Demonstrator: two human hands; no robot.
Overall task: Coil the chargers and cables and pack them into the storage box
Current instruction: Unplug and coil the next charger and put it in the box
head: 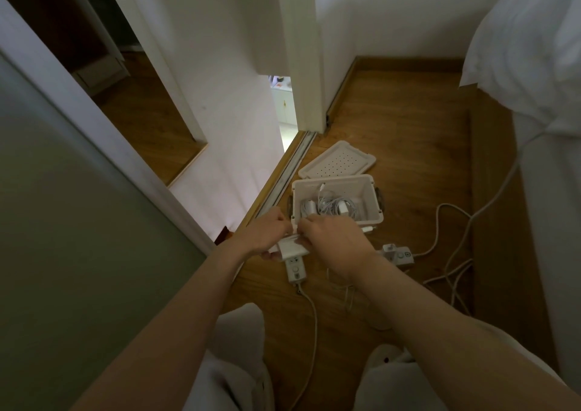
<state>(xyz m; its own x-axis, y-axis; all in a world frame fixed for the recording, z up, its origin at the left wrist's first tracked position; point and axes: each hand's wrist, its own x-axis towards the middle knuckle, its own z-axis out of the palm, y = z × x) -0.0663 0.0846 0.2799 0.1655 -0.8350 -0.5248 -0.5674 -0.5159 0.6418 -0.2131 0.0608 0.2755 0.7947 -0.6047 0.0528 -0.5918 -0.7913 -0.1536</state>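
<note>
A white storage box (371,190) stands open on the wooden floor with several coiled white cables and chargers (330,206) inside. Just in front of it, my left hand (267,231) grips a white charger block (290,248). My right hand (330,237) pinches a thin white cable at the block's top edge. A white connector tip (369,229) sticks out to the right of my right hand. The cable under my right hand is mostly hidden.
The box's perforated lid (338,160) lies behind it. A white power strip (295,270) lies under my hands, a second one (397,253) to the right. Loose white cords (452,253) trail to the bed (534,96). A sliding door track (289,171) runs left.
</note>
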